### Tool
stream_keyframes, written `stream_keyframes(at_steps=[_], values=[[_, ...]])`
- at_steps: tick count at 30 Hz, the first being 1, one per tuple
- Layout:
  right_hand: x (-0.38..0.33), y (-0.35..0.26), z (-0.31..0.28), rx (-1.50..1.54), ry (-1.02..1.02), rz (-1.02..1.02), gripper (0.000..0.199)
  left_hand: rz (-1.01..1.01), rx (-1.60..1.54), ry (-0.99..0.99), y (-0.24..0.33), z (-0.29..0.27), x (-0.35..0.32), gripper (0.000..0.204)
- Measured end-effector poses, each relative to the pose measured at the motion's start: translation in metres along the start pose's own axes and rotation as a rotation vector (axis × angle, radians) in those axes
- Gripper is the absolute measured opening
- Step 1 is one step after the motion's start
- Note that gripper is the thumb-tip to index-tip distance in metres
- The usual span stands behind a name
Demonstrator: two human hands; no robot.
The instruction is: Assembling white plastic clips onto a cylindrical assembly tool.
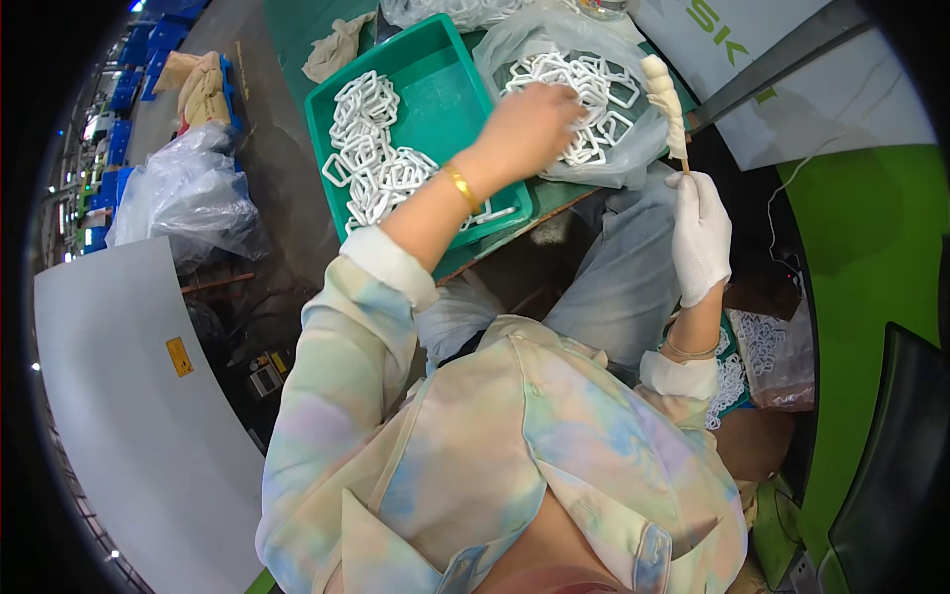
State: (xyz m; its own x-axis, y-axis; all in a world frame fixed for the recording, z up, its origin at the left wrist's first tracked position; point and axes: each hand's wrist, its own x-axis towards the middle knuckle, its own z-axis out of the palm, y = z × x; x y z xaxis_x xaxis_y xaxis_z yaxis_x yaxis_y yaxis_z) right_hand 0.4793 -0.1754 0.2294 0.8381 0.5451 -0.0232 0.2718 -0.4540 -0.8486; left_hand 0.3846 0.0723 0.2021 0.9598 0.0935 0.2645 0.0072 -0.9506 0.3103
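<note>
Green tray (450, 74) on the far desk (297, 30) is half full of white plastic rings (371, 148), her bare left hand (529, 129) digs loosely into the bag (515, 40) of them just right, gloved right hand (701, 233) gripping a ring-stacked stick (665, 99).

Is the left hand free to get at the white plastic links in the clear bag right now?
Probably yes. The bare left hand is already down in the open clear bag, resting on the white links, with nothing over them. The gloved right hand holds a stick off to the side.
</note>
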Motion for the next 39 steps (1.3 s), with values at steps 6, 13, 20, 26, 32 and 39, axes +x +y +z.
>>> stream_keyframes(at_steps=[6, 13, 20, 26, 32, 39], values=[[-0.004, 0.0, 0.001, 0.013, 0.01, -0.007, 0.027, -0.322, 0.324, -0.054, -0.03, 0.035, 0.035, 0.051], [-0.005, 0.001, -0.002, 0.043, 0.014, 0.012, 0.026, -0.12, 0.205, -0.254, -0.001, 0.028, 0.028, 0.065], [-0.006, 0.004, 0.0, 0.035, 0.005, 0.014, 0.026, -0.17, 0.204, -0.541, 0.004, -0.026, 0.014, 0.032], [-0.009, 0.01, -0.003, 0.033, 0.012, 0.034, 0.028, -0.295, 0.024, 0.187, -0.034, -0.078, -0.046, 0.026], [-0.009, 0.019, -0.001, 0.004, 0.018, 0.003, 0.03, -0.668, 0.603, -0.066, -0.064, -0.072, -0.152, 0.038], [-0.007, 0.01, 0.019, 0.087, -0.068, -0.007, 0.026, -0.604, 0.369, -0.017, -0.059, -0.02, -0.161, 0.05]])
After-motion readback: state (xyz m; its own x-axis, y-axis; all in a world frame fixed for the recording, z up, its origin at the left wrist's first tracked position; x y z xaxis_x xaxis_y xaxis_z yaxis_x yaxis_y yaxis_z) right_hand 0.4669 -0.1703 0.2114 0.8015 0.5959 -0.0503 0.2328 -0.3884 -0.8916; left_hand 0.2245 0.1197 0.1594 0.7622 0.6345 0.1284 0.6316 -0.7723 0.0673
